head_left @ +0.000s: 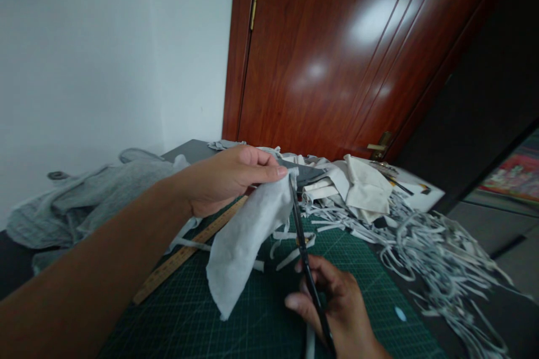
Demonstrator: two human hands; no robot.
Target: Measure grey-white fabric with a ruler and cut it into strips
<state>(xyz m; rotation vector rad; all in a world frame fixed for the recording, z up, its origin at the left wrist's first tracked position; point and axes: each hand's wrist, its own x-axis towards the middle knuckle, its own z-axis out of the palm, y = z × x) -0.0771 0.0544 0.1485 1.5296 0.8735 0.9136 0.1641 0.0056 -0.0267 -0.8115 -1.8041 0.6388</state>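
Observation:
A light grey piece of cloth [248, 241] hangs from my left hand [242, 174], pinched at its top corner between thumb and fingers. My right hand [337, 303] is closed around the handles of black scissors [305, 252]. Their blades point up and away, with the tips against the cloth's upper right edge, just beside my left thumb. Below the cloth lies a green cutting mat [261, 314] with grid lines. Several narrow cloth scraps [290, 255] rest on the mat behind the scissors.
A wooden ruler [185, 258] lies slantwise under my left forearm. Crumpled grey fabric [105, 196] is heaped at the left. Folded pale cloth [364, 185] sits at the back, and a tangled pile of strips [438, 252] covers the right side. A brown door [320, 56] stands behind.

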